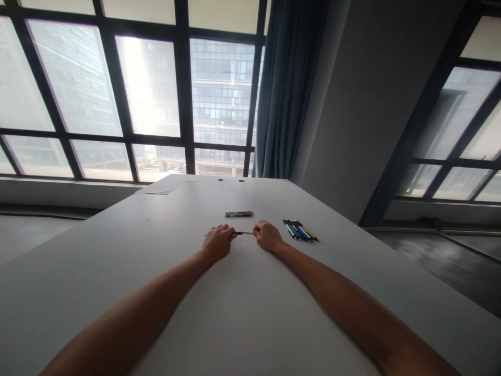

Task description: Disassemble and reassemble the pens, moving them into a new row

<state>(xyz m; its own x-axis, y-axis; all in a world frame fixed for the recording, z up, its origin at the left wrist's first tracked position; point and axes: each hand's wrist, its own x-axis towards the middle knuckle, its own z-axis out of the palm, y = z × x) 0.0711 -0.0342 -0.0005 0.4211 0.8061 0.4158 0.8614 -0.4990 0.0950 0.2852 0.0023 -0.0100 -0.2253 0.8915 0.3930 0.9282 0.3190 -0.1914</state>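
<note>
My left hand [217, 241] and my right hand [267, 234] rest on the white table [242, 313], knuckles up, fingers curled. Between them runs a thin dark pen [243, 233], each hand pinching one end of it. A short way beyond the hands lie a few pens [239, 214] side by side, parallel to the table's far edge. To the right of my right hand a row of several pens [300, 230] in black, green, blue and yellow lies fanned on the table.
A sheet of paper [156, 189] lies at the table's far left corner, and two small round holes [230, 180] sit near the far edge. Windows, a blue curtain [287, 89] and a grey wall stand behind the table. Dark floor shows at right.
</note>
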